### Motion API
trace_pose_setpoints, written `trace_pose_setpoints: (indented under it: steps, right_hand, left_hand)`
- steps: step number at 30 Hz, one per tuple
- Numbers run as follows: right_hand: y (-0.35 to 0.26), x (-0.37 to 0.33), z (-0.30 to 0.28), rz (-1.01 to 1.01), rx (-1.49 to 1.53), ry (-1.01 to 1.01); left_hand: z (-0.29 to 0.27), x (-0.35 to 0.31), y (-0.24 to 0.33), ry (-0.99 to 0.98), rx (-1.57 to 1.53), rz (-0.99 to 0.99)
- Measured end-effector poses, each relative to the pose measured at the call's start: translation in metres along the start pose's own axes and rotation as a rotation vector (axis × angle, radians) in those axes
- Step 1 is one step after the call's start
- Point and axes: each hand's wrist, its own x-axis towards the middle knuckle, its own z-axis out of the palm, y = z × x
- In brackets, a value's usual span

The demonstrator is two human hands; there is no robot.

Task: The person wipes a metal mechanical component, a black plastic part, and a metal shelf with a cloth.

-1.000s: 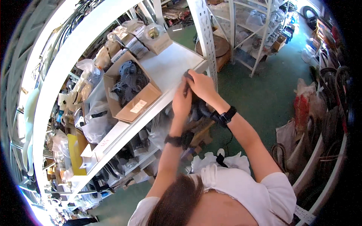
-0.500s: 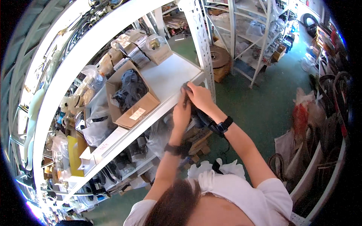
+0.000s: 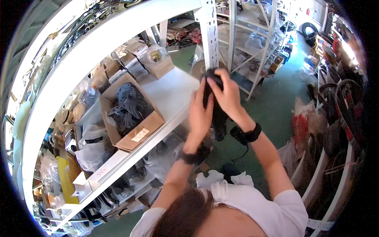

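Note:
Both hands are closed on a black, soft-looking bundle (image 3: 219,125), which hangs down between my wrists; its exact kind cannot be made out. My left hand (image 3: 200,117) presses along its left side. From the right, my right hand (image 3: 229,98) grips the bundle's top with bent fingers. Both hands are beside the corner of a white metal shelf (image 3: 178,82), close to its upright post. On that shelf, left of my hands, a topless cardboard box (image 3: 154,125) contains a pile of dark grey, ribbed parts (image 3: 130,103).
Smaller cartons (image 3: 161,67) and plastic bags (image 3: 92,156) crowd the shelf around the box. A yellow box (image 3: 66,179) stands at its near left end. Another shelf rack (image 3: 252,51) rises beyond the green floor (image 3: 272,94). Hoses and belts (image 3: 347,98) hang at right.
The view has shifted slightly. My hands have moved right, away from the shelf edge toward the post, and more of the black bundle shows between and below them.

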Motion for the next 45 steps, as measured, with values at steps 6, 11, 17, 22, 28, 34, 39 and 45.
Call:
trace_pose_setpoints:
  steps: [6, 11, 17, 22, 28, 34, 39, 45]
  right_hand:
    - [-0.021, 0.096, 0.001, -0.157, -0.084, 0.104]
    - [0.010, 0.081, 0.022, -0.265, -0.152, 0.080]
    - [0.061, -0.003, 0.033, -0.164, -0.133, -0.188]
    - [0.071, -0.005, 0.019, -0.100, 0.151, -0.270]
    - [0.021, 0.101, -0.008, -0.236, 0.269, 0.032]
    - [0.023, 0.109, -0.007, -0.151, 0.122, -0.149]
    - [0.069, 0.038, 0.002, -0.071, 0.014, -0.339]
    - [0.115, -0.020, 0.015, -0.008, 0.052, -0.431]
  left_hand:
    - [0.002, 0.094, 0.018, 0.223, 0.127, 0.176]
    - [0.025, 0.079, -0.014, 0.205, 0.237, 0.097]
    - [0.038, 0.004, -0.045, -0.075, 0.551, -0.195]
    - [0.042, -0.007, -0.032, -0.101, 0.714, -0.118]
    - [0.023, 0.082, 0.043, 0.284, 0.721, 0.118]
    - [0.032, 0.088, 0.031, 0.295, 0.770, 0.126]
    - [0.055, 0.025, -0.014, 0.169, 0.882, 0.054]
    - [0.084, -0.021, -0.040, -0.090, 0.893, -0.264]
